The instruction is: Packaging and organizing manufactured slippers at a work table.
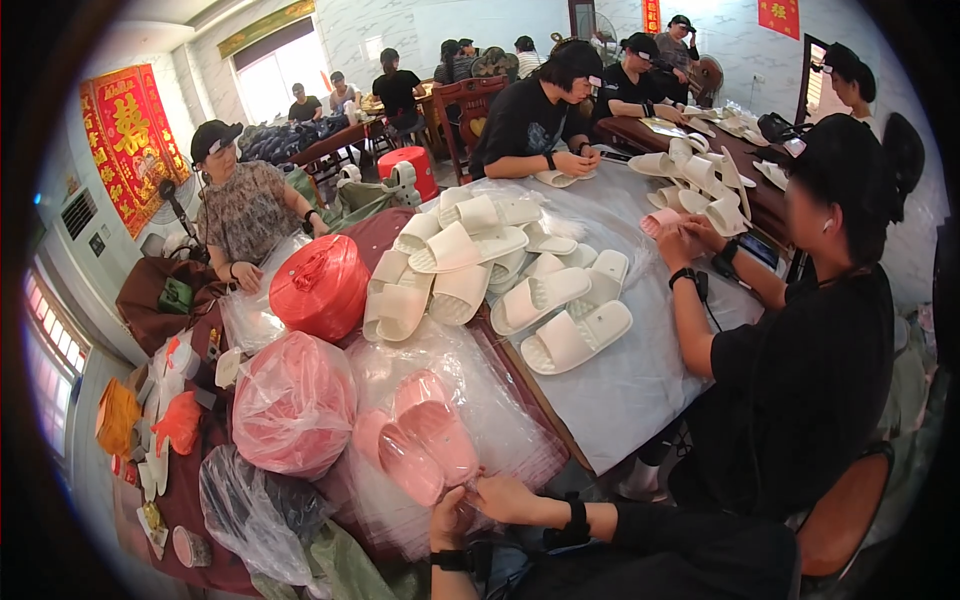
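A pair of pink slippers (437, 432) lies side by side on a stack of clear plastic bags (500, 425) in front of me. My left hand (450, 518) is closed on the near end of the pair. Right beside it, my right hand (507, 499) has its fingers pinched together at the same end; what lies between those fingertips is too small to make out. A dark band circles each of my wrists. Beyond the bags rises a heap of white slippers (460, 247).
Left of the bags sit a plastic-wrapped pink bundle (295, 405) and a large roll of red twine (320, 287). A person in black (800, 350) handles a pink slipper (660, 222) at my right. Another person (545, 110) works across the table. A crumpled clear bag (255, 520) lies near left.
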`<state>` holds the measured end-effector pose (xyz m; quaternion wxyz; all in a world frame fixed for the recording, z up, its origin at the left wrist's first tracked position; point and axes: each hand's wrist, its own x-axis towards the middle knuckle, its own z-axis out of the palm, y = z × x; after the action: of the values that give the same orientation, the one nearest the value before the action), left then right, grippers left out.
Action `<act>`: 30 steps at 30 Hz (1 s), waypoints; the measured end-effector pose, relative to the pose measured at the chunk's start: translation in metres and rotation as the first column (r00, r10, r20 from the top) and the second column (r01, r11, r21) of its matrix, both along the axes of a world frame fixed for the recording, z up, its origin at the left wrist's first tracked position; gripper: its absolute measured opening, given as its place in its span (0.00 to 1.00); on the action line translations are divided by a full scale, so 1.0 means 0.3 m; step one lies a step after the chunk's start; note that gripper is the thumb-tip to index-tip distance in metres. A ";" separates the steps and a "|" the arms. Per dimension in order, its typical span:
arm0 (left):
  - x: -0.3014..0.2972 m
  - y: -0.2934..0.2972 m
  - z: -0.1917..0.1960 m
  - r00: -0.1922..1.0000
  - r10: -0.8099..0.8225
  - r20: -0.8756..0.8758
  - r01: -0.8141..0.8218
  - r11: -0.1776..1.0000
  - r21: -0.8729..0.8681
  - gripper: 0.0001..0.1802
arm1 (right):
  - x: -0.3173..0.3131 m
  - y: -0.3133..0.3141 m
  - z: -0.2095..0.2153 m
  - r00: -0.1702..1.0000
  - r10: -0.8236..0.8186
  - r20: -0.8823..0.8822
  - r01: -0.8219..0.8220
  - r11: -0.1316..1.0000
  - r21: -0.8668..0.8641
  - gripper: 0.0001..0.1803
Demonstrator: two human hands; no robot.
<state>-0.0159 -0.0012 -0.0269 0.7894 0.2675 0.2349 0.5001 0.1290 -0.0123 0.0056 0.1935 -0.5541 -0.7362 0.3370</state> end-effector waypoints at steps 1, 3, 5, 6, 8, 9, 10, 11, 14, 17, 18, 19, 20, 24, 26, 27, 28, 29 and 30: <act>-0.004 0.001 -0.010 0.998 -0.014 0.063 0.012 0.999 0.031 0.21 | -0.006 -0.004 0.016 1.000 -0.026 0.012 0.026 1.000 -0.017 0.21; 0.018 -0.006 0.037 1.000 -0.001 0.005 0.001 0.999 0.038 0.21 | -0.011 -0.014 0.052 0.999 -0.027 0.028 0.027 1.000 -0.015 0.20; 0.025 -0.009 0.053 0.998 0.015 -0.055 -0.013 0.999 0.047 0.21 | -0.013 -0.015 0.059 0.999 -0.025 0.041 0.026 1.000 -0.013 0.20; 0.023 -0.006 0.051 0.994 -0.028 -0.104 0.031 0.999 0.036 0.21 | -0.012 -0.012 0.054 0.997 -0.008 0.079 0.009 1.000 -0.013 0.19; 0.022 0.001 0.043 0.986 -0.069 -0.151 0.074 0.997 0.024 0.21 | -0.008 -0.008 0.057 0.993 0.011 0.118 -0.009 1.000 -0.015 0.18; 0.023 0.005 0.037 0.984 -0.067 -0.165 0.077 0.995 0.058 0.21 | -0.004 -0.004 0.065 0.991 0.040 0.131 -0.040 0.999 -0.008 0.18; 0.022 0.006 0.034 0.982 -0.064 -0.179 0.081 0.992 0.092 0.20 | -0.002 0.000 0.070 0.987 0.070 0.145 -0.070 0.998 -0.002 0.19; 0.024 0.005 0.034 0.982 -0.066 -0.176 0.083 0.992 0.092 0.20 | 0.000 0.005 0.072 0.987 0.068 0.148 -0.068 0.998 -0.002 0.19; 0.022 -0.006 0.048 0.985 -0.025 -0.171 0.016 0.998 -0.053 0.19 | -0.001 0.011 0.083 0.975 0.124 0.184 -0.116 0.992 -0.052 0.19; 0.017 -0.005 0.059 0.980 -0.042 -0.195 0.028 0.997 -0.077 0.20 | -0.005 0.003 0.111 0.974 0.114 0.197 -0.109 0.993 -0.039 0.20; 0.013 -0.006 0.053 0.979 -0.041 -0.200 0.030 0.998 -0.055 0.20 | -0.007 0.003 0.115 0.976 0.132 0.174 -0.122 0.990 -0.067 0.21; 0.012 -0.007 0.050 0.978 -0.039 -0.205 0.033 0.999 -0.032 0.21 | -0.007 0.005 0.121 0.978 0.149 0.149 -0.136 0.986 -0.094 0.22; 0.010 -0.009 0.049 0.978 -0.036 -0.204 0.030 0.999 -0.034 0.21 | -0.001 0.013 0.134 0.977 0.152 0.150 -0.138 0.986 -0.095 0.22; 0.011 -0.013 0.049 0.984 -0.023 -0.179 0.013 0.998 -0.056 0.25 | 0.064 0.048 0.106 0.959 0.251 -0.131 -0.267 0.955 -0.128 0.20; 0.018 -0.016 0.059 0.983 -0.031 -0.183 0.023 0.999 -0.045 0.27 | 0.105 0.069 0.065 0.923 0.260 -0.284 -0.302 0.947 -0.112 0.20; 0.024 -0.018 0.072 0.988 -0.051 -0.143 0.043 0.997 -0.058 0.27 | 0.124 0.080 0.058 0.892 0.236 -0.385 -0.321 0.931 -0.173 0.19; 0.028 -0.018 0.082 0.992 -0.072 -0.103 0.065 0.995 -0.070 0.28 | 0.140 0.086 0.050 0.854 0.202 -0.480 -0.346 0.909 -0.231 0.18; 0.028 -0.019 0.085 0.992 -0.069 -0.101 0.062 0.996 -0.071 0.28 | 0.151 0.087 0.060 0.853 0.204 -0.479 -0.348 0.908 -0.232 0.18; 0.028 -0.019 0.087 0.995 -0.044 -0.092 0.041 0.998 -0.039 0.26 | 0.161 0.087 0.074 0.872 0.216 -0.439 -0.304 0.942 -0.142 0.17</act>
<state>-0.0075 -0.0070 -0.0007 0.7929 0.2808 0.2745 0.4659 0.1773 0.0138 0.0278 0.2404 -0.3815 -0.7069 0.5449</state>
